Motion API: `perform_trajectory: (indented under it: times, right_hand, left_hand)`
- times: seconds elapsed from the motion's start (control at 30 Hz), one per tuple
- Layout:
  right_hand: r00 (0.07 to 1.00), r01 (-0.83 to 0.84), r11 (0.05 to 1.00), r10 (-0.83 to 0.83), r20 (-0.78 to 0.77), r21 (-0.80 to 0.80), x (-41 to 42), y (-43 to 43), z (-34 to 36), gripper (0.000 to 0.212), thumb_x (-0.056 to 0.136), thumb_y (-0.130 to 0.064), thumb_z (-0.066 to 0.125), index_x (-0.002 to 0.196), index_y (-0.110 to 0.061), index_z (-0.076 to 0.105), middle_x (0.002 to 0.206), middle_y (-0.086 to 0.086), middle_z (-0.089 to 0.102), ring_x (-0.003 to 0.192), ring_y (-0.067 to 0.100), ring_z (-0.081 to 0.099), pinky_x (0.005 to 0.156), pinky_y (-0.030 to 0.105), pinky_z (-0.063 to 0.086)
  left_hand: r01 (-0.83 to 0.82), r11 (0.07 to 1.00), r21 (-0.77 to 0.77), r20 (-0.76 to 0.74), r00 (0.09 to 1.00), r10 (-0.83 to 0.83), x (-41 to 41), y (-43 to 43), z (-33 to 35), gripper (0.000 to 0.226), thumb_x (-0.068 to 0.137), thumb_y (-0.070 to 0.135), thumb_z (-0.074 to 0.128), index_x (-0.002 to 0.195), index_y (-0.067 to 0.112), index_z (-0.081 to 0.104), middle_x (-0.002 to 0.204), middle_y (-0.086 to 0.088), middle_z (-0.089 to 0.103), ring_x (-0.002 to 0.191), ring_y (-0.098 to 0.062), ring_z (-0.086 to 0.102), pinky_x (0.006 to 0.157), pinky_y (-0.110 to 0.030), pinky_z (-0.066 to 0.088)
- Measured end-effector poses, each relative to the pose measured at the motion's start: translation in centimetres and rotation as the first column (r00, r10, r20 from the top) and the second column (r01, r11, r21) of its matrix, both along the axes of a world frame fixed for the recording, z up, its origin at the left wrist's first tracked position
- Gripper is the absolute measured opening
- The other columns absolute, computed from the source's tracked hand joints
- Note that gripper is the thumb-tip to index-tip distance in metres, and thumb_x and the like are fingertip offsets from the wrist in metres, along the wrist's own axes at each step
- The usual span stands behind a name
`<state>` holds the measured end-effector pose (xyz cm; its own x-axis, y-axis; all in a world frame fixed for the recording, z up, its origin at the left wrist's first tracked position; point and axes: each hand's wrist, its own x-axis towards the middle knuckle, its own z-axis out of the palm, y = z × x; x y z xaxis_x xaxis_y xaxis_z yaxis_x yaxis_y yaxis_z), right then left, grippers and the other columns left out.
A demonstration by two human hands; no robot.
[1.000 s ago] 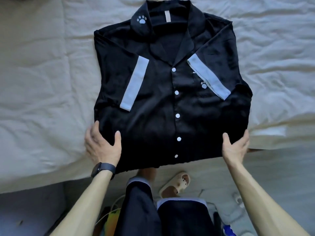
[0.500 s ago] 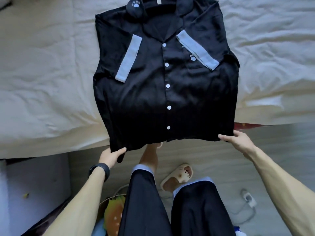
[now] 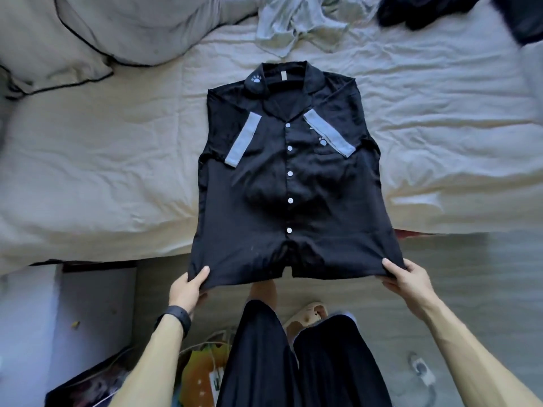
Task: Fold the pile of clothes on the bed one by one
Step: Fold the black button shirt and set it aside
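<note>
Black shirt point(image 3: 282, 201) — short-sleeved, fastened down the front with white buttons point(image 3: 290, 174). Lies front-up on the bed point(image 3: 117, 171), collar point(image 3: 282, 77) at the far end with a pale paw print on its left tip. Both sleeves folded inward over the chest, grey cuff bands point(image 3: 242, 141) slanting toward the button line. Reaches past the near edge of the mattress, hem lifted clear over the floor point(image 3: 484, 274) and stretched wide.

Left hand point(image 3: 188, 289) clamped on the hem's left corner: thumb on top of the cloth, fingers tucked beneath. Dark watch point(image 3: 179, 317) on that wrist. Right hand point(image 3: 411, 283) gripping the hem's right corner the same way — thumb over, fingers under. Hands well apart, cloth taut between them.

Farther back on the bed: pale pillow point(image 3: 102, 30) with dark piping at far left, crumpled light garment point(image 3: 296, 22) beyond the collar, heap of dark clothes point(image 3: 426, 10) at far right.

Below the hem: legs in dark shorts, a beige slipper point(image 3: 308, 314) on the floor between them. Yellow bag point(image 3: 202, 374) near left, small white plug point(image 3: 421, 370) with cord near right.
</note>
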<state>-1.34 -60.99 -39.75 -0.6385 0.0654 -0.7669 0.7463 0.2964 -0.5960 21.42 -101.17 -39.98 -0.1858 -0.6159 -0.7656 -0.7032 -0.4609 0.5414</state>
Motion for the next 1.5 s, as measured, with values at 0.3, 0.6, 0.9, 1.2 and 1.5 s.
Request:
perform_trajectory:
  times: [0.3,0.6,0.9,1.2,1.5]
  right_hand:
    - [0.970,0.213,0.974,-0.221,-0.105,-0.080,2.1,-1.6,8.6,0.005,0.096,-0.012,0.068,0.094,-0.008,0.066,0.090,0.014,0.066,0.079,0.025,0.065,0.052,0.016,0.055]
    - [0.929,0.364,0.924,-0.369,-0.024,-0.117,6.3,0.5,12.2,0.014,0.099,-0.008,0.060,0.086,-0.013,0.061,0.083,0.013,0.062,0.069,0.024,0.059,0.067,0.033,0.052]
    - [0.891,0.449,0.875,-0.452,0.024,-0.181,1.6,-2.0,13.6,0.013,0.100,-0.007,0.057,0.090,-0.016,0.060,0.083,0.007,0.065,0.071,0.021,0.061,0.071,0.032,0.051]
    - [0.892,0.452,0.874,-0.447,0.068,-0.179,-15.0,-11.7,13.0,0.018,0.100,-0.007,0.053,0.083,-0.013,0.056,0.076,0.005,0.061,0.066,0.016,0.061,0.063,0.029,0.054]
    - [0.950,0.313,0.947,-0.312,0.023,-0.079,-35.8,-23.3,1.1,0.033,0.100,-0.023,0.057,0.132,-0.016,0.056,0.123,0.001,0.059,0.105,0.018,0.063,0.089,0.035,0.052]
  left_hand:
    - [-0.032,0.981,-0.194,-0.021,0.999,0.029,0.3,2.4,8.1,0.017,0.091,0.031,0.073,0.085,0.016,0.069,0.091,-0.008,0.070,0.087,-0.030,0.064,0.076,-0.036,0.046]
    - [-0.182,0.963,-0.197,-0.039,0.983,0.177,3.5,4.4,11.0,0.025,0.092,0.035,0.070,0.105,0.014,0.066,0.104,-0.007,0.065,0.097,-0.031,0.060,0.092,-0.043,0.049]
    - [-0.281,0.946,-0.162,-0.152,0.954,0.257,-2.3,1.2,11.7,0.049,0.085,0.027,0.078,0.128,0.010,0.062,0.124,-0.008,0.065,0.112,-0.031,0.061,0.101,-0.047,0.049]
    - [-0.382,0.924,0.036,-0.248,0.892,0.378,-19.8,-7.1,11.1,0.005,0.094,0.010,0.064,0.096,0.013,0.059,0.101,-0.014,0.064,0.086,-0.030,0.066,0.066,-0.033,0.052]
    - [-0.082,0.996,0.027,-0.159,0.984,0.085,-40.8,-20.4,1.2,0.040,0.100,0.030,0.056,0.135,0.013,0.047,0.116,-0.002,0.061,0.087,-0.013,0.062,0.072,-0.032,0.046]
